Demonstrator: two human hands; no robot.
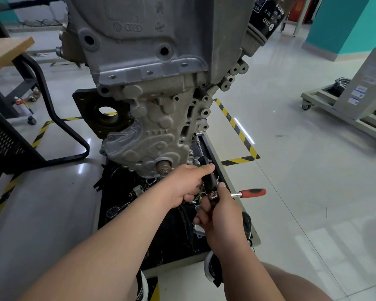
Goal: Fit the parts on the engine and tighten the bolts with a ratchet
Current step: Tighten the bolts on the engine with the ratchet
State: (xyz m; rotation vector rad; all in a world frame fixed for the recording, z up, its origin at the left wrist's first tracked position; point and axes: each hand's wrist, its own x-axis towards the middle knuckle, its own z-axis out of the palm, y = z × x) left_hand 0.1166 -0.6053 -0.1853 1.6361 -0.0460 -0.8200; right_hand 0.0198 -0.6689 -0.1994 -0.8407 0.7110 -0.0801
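Engine [152,94] stands upright on tray [178,267], centre. Oil filter [267,18] at its top R. Both hands in front of engine's lower end, over tray: L hand [182,185] beside R hand [219,211], both gripping part [208,183] btwn them. Ratchet [248,193] just R of hands, across tray's R rim. Chair [52,118] + table [7,53] to L, cart [356,101] far R.

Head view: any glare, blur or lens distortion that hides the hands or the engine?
Head view: wide-angle bending toward the edges; bright glare streaks on the glossy floor, none on the engine; light soft, shadows faint. The left hand, right hand and the black part they hold read sharp; the stand at far right is soft.
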